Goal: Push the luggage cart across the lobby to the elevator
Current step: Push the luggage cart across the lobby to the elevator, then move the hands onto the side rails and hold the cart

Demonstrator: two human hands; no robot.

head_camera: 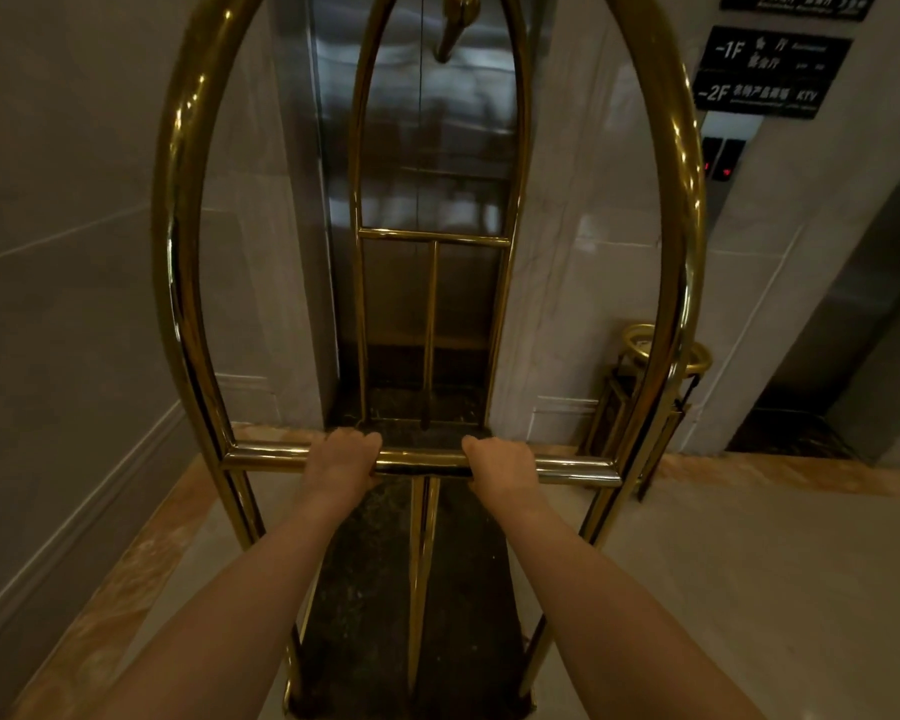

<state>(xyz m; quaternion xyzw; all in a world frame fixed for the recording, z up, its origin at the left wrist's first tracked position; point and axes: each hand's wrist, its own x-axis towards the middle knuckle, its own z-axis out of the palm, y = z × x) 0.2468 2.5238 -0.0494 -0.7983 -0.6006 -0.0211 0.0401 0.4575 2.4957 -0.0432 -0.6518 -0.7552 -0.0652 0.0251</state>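
1. Head view: the elevator (417, 163) fills the upper middle of the frame, its steel doors closed with the seam running down the centre. By the look of it the crossing is nearly done and what remains is waiting for the doors.
2. The cart (178, 262) takes up most of the frame's centre. Its brass arch rises from lower left and lower right to beyond the top edge, a narrower far arch stands right in front of the doors, and its dark deck runs down to the bottom middle. It points squarely at the doors, likely so it can roll straight in; whether its far end touches them I cannot tell.
3. The floor (749, 563) is pale tile at lower right, with an orange marble border along the wall base.
4. Floor signs (770, 70) hang at upper right, a call panel (723, 158) with red lights just below them.
5. A brass-rimmed bin (645, 350) stands at middle right, near the cart's right post but beside its path.
6. The bar (422, 462) crosses the lower middle between the arch posts.
7. The left hand (341, 462) and right hand (500, 467) each wrap the bar, fingers curled over the top, either side of the centre upright. The even spacing probably keeps the push straight.
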